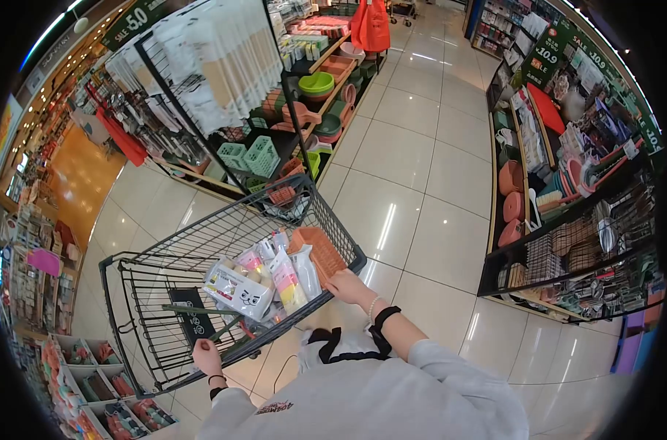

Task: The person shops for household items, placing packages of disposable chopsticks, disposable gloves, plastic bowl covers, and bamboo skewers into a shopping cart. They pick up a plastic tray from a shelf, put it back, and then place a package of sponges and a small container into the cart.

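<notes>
A dark wire shopping cart [223, 233] stands sideways in front of me. My right hand [350, 287] is closed on its near rim, beside an orange plastic basket [319, 251] in the cart. My left hand [207, 356] is closed at the same rim farther left, close to the end of a dark green strip [229, 327]; its exact hold is partly hidden. Between my hands lie a white printed package [236, 289] with a cartoon face, a pink and yellow packet [287, 280] and a pale wrapped item [306, 270]. A black panel [191, 315] is at the left.
A shelf rack with green baskets [261, 156], green bowls [316, 84] and hanging white packs [216, 62] stands just beyond the cart. Another rack with brushes [548, 200] and wire goods [568, 242] is at the right. Tiled aisle floor [442, 176] runs between them.
</notes>
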`<state>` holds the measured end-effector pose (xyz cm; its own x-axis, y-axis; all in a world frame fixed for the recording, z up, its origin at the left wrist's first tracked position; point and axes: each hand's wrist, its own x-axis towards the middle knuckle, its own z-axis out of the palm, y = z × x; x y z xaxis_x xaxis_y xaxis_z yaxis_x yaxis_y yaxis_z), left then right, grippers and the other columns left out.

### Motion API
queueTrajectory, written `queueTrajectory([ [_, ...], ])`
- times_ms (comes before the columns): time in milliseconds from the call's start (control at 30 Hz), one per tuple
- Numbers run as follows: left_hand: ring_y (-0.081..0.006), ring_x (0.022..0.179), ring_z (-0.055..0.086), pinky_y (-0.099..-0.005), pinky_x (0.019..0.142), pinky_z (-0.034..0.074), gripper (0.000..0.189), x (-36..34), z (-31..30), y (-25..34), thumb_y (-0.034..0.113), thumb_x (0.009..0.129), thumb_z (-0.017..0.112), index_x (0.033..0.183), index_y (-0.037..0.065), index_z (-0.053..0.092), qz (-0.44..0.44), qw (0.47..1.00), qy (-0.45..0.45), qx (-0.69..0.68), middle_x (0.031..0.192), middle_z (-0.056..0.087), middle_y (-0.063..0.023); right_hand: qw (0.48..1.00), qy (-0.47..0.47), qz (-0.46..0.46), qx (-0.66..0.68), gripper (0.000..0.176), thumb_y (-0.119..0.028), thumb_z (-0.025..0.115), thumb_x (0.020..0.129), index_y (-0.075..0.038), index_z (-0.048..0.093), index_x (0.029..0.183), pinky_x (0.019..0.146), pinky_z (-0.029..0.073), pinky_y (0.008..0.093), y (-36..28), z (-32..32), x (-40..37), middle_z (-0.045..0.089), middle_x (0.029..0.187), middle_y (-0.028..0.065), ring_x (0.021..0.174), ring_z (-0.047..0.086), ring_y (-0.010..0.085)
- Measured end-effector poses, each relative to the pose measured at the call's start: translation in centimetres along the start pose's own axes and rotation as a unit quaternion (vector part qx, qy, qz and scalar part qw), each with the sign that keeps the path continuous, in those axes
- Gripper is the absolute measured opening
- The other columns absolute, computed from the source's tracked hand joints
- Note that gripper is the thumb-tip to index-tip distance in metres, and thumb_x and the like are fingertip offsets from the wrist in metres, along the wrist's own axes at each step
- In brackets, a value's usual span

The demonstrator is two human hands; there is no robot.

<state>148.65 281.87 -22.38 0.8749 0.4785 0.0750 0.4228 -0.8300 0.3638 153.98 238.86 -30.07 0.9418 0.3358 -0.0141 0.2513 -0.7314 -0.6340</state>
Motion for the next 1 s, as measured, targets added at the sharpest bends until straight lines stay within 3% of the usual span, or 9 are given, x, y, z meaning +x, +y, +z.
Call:
queueTrajectory([
  [167, -0.019, 0.044, 0.042, -0.0339, 0.044, 0.035, 0.014, -2.6, 1.9, 3.2, 0.012, 0.076, 0.056, 0.066, 0.003, 0.052, 0.003, 0.998, 0.066, -0.025, 0.048, 0.043, -0.0054, 1.0, 0.01, -0.016, 0.025, 0.022, -0.022, 0.049, 0.081, -0.005, 0.061, 0.071, 0.075, 0.039, 0.037, 3.4, -3.4, -0.8, 0.058, 0.07, 0.0105, 0.077, 0.054, 0.0262],
  [400, -0.0183, 0.043, 0.039, -0.0335, 0.044, 0.032, 0.014, -6.4, 4.8, 11.6, 0.012, 0.077, 0.055, 0.066, 0.004, 0.051, 0.022, 0.997, 0.073, -0.001, 0.048, 0.041, -0.005, 0.999, 0.032, -0.019, 0.01, 0.024, -0.022, 0.05, 0.081, -0.005, 0.061, 0.069, 0.073, 0.04, 0.0357, 11.0, -9.0, -0.9, 0.058, 0.069, 0.0107, 0.075, 0.054, 0.026],
  [667, -0.019, 0.045, 0.04, -0.0335, 0.045, 0.032, 0.015, -6.0, 8.5, 20.5, 0.011, 0.078, 0.054, 0.067, 0.002, 0.05, -0.062, 0.998, 0.034, 0.001, 0.05, 0.041, -0.0064, 0.998, 0.014, -0.039, 0.05, 0.024, -0.023, 0.051, 0.082, -0.005, 0.06, 0.069, 0.075, 0.04, 0.035, 19.6, -16.6, 2.3, 0.059, 0.07, 0.0089, 0.074, 0.053, 0.025],
  [833, -0.0214, 0.046, 0.041, -0.0353, 0.045, 0.032, 0.016, -4.6, 9.1, 29.3, 0.013, 0.077, 0.055, 0.067, 0.002, 0.05, -0.041, 0.999, 0.013, 0.028, 0.051, 0.042, -0.0073, 0.998, -0.054, -0.022, 0.025, 0.021, -0.022, 0.049, 0.084, -0.006, 0.061, 0.077, 0.078, 0.038, 0.0346, 24.3, -22.6, 4.8, 0.06, 0.079, 0.0076, 0.081, 0.052, 0.024],
  [1000, -0.0211, 0.045, 0.037, -0.0351, 0.045, 0.032, 0.019, -4.7, 11.9, 39.0, 0.013, 0.078, 0.053, 0.064, 0.003, 0.046, -0.067, 0.995, 0.003, 0.074, 0.05, 0.037, -0.0075, 0.999, -0.026, -0.026, 0.026, 0.022, -0.023, 0.046, 0.085, -0.006, 0.06, 0.078, 0.079, 0.038, 0.0346, 31.2, -27.9, 6.1, 0.059, 0.078, 0.007, 0.082, 0.051, 0.0233],
])
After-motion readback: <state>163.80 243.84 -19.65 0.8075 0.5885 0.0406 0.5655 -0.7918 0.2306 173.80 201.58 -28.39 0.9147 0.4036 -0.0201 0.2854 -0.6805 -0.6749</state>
